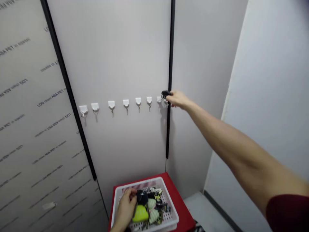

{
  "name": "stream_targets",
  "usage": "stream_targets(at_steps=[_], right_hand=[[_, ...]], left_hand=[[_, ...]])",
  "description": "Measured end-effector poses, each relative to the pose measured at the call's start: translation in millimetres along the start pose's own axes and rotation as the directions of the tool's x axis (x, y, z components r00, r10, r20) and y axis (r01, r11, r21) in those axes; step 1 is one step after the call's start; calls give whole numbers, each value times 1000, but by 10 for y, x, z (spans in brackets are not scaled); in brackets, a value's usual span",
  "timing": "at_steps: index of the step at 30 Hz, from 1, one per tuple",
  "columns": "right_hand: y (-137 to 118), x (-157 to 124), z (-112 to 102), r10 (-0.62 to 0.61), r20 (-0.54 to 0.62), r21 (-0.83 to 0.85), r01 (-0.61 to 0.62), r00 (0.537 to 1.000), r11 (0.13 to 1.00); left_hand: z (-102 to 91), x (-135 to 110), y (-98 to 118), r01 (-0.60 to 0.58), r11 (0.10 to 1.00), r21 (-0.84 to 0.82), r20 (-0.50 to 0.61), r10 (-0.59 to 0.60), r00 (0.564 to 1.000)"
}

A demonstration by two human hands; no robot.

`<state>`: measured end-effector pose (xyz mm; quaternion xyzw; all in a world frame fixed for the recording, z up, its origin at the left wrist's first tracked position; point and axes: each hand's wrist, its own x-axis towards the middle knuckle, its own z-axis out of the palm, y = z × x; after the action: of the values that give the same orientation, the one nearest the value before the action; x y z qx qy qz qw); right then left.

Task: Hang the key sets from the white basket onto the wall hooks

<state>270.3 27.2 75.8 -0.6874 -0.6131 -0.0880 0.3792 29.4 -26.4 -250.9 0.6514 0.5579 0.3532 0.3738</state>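
Note:
My right hand (pixel 177 99) reaches out to the wall and is closed on a bunch of keys with a black fob (pixel 165 93). Its silver parts are small and blurred, close against the rightmost white hook (pixel 159 99); whether they hang on it I cannot tell. Down in the white plastic basket (pixel 175 216), my left hand (pixel 126 206) pinches a dark keychain piece (pixel 142 197) whose exact kind is unclear. Around it lie a bright yellow-green pouch-like piece (pixel 140 213), pale striped pieces (pixel 152 209), and several metal keys (pixel 158 191).
More white adhesive hooks (pixel 126 103) run in a row across the grey cabinet door (pixel 116 58). Black vertical strips (pixel 172 48) edge this door. The basket rests on a red stand (pixel 185 217). A pale wall (pixel 270 83) rises at the right.

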Motion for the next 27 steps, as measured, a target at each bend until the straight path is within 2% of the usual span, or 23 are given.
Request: stream_targets(at_steps=[3,6,7,11,13,15,17,19,21,22,24,25,27], right_hand=[[-50,60,-5,-10,12,-73,10,1000,997],[-16,82,154,10,-50,-151,-18,999,988],[-1,83,204,23,-39,-180,-30,999,983],[33,41,238,50,216,-242,4,975,970],[59,22,170,52,259,-177,-5,965,984],[89,45,80,86,211,-31,-81,974,996],[90,110,-15,123,102,122,-135,987,983],[43,173,-95,139,-34,237,-127,990,963],[-31,169,-121,121,-95,327,-84,988,941],[-65,121,-98,92,-71,367,-60,993,928],[-95,-91,43,-1,84,440,-36,996,897],[-86,-258,163,-57,201,468,-45,978,883],[-19,-699,479,-156,433,503,-94,888,859]], left_hand=[[-25,-6,27,-2,998,-61,-23,1,1000],[-53,18,-36,3,987,-163,-54,-12,998],[-60,26,-69,9,983,-183,-53,-19,998],[-66,9,-168,-16,988,-155,-14,14,1000],[-54,-2,-192,-32,994,-101,-6,31,999],[-31,12,-211,-43,997,-67,3,44,999],[-4,50,-228,-52,998,-36,7,52,999],[14,89,-239,-57,998,-19,-7,57,998],[11,97,-231,-64,997,-38,-26,63,998],[-1,81,-214,-69,996,-58,-30,67,997],[-43,13,-155,-74,992,-105,-49,69,996],[-70,-28,-118,-74,989,-124,-66,66,996],[-116,-84,-57,-71,987,-146,-146,50,988]])
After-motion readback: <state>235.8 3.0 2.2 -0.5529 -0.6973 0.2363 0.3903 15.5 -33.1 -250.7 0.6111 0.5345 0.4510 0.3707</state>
